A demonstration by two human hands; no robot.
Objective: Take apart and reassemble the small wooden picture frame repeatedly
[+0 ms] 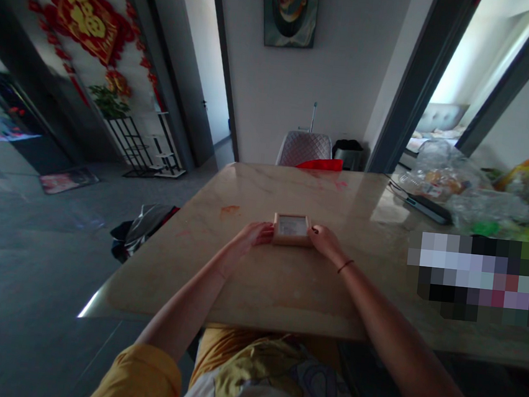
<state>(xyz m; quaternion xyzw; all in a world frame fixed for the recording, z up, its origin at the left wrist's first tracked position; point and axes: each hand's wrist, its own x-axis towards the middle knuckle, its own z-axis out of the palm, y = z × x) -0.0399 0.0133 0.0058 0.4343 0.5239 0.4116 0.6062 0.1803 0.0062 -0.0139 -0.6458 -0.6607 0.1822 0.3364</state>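
A small, shallow wooden frame [290,243] with a pale grey panel inside sits near the middle of the marble-look table [256,285]. My left hand [257,233] is against its left edge, fingers together and pressed to the wood. On the opposite side, my right hand [324,240] grips the right edge with the fingers curled and the thumb on top. A thin dark band circles my right wrist. What the panel shows is too small to read.
Plastic bags [449,172] with contents and a dark elongated device [427,209] lie on the table's right side, beside a blurred-out patch. A quilted chair [305,147] with a red item [321,164] stands beyond the far edge. A dark bag [142,230] is at the left.
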